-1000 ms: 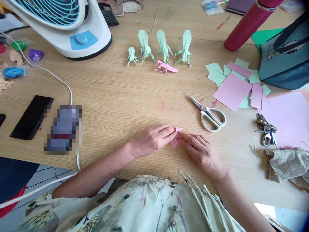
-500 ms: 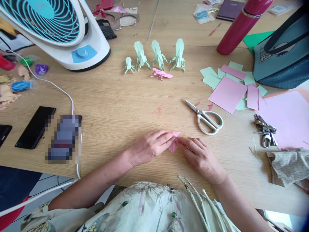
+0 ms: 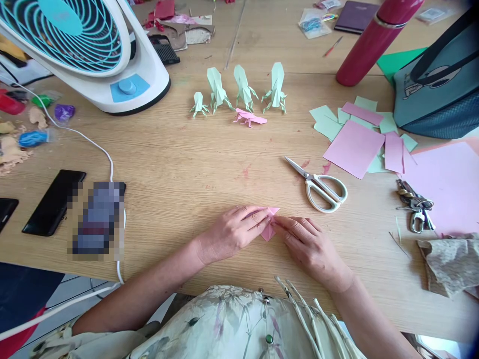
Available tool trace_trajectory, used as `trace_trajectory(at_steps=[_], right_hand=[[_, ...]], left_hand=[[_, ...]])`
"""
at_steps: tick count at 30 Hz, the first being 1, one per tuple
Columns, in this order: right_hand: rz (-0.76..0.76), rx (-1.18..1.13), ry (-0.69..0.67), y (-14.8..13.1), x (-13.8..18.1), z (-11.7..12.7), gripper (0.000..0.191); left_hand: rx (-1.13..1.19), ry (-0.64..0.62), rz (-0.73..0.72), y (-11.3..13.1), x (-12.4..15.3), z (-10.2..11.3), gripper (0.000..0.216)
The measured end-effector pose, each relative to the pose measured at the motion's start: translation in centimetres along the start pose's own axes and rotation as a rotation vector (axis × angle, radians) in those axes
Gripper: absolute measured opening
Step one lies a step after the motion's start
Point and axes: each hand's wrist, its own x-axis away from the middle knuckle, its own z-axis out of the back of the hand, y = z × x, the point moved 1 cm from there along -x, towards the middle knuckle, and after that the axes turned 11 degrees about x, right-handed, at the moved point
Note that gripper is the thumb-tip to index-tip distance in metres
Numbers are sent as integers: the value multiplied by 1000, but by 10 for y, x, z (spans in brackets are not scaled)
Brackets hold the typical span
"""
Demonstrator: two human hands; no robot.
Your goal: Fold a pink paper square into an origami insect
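Note:
A small piece of folded pink paper [image 3: 268,233] lies on the table close to me, partly covered by my fingers. My left hand [image 3: 232,230] presses on it from the left, fingers together over its upper part. From the right, my right hand [image 3: 307,244] pinches its edge with thumb and forefinger. Scissors with white handles [image 3: 318,185] lie open-bladed just beyond my right hand. Farther off, several pale green origami insects [image 3: 245,89] stand in a row, with a pink origami insect [image 3: 250,117] before them.
Pink and green paper pieces [image 3: 355,147] lie at the right beside a bag [image 3: 430,94] and a red bottle [image 3: 374,47]. Keys [image 3: 414,204] rest on pink sheets. At the left are a fan [image 3: 130,87], a blurred phone [image 3: 98,219] and a white cable [image 3: 99,145].
The whole view has shifted slightly, so the table things sit a little lower. Both hands keep their hold on the folded pink paper, with barely any finger movement.

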Motion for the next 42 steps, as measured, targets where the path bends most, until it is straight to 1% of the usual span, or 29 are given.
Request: trace_trajectory(at_steps=[5, 8, 10, 14, 17, 19, 21, 24, 26, 30, 39, 42], right_hand=[[-28, -3, 1, 0, 2, -2, 33], [-23, -30, -10, 1, 3, -2, 32], [-37, -89, -14, 1, 2, -2, 32], [-81, -287, -12, 3, 2, 0, 34], [-113, -390, -35, 4, 2, 0, 34], [-154, -421, -36, 2, 1, 0, 34], [-226, -415, -18, -2, -2, -2, 35], [-380, -354, 17, -10, -9, -6, 36], [-429, -307, 25, -14, -14, -10, 36], [-410, -271, 29, -16, -17, -14, 36], [-381, -314, 11, -13, -14, -15, 43], [-373, -317, 13, -13, -14, -14, 44]], left_hand=[[4, -43, 2, -1, 0, 0, 37], [20, -15, -11, -2, 2, -1, 34], [34, 8, -19, -3, 4, -2, 31], [68, 46, -13, -5, 6, -3, 24], [85, 60, -8, -5, 6, -4, 23], [94, 56, -8, -6, 5, -4, 25], [99, 53, -1, -6, 5, -3, 27], [117, 47, 11, -6, 5, -2, 27], [136, 41, 14, -6, 5, -2, 27], [152, 48, 18, -7, 6, -3, 27], [153, 53, 36, -9, 7, -5, 25], [155, 37, 38, -9, 6, -5, 25]])
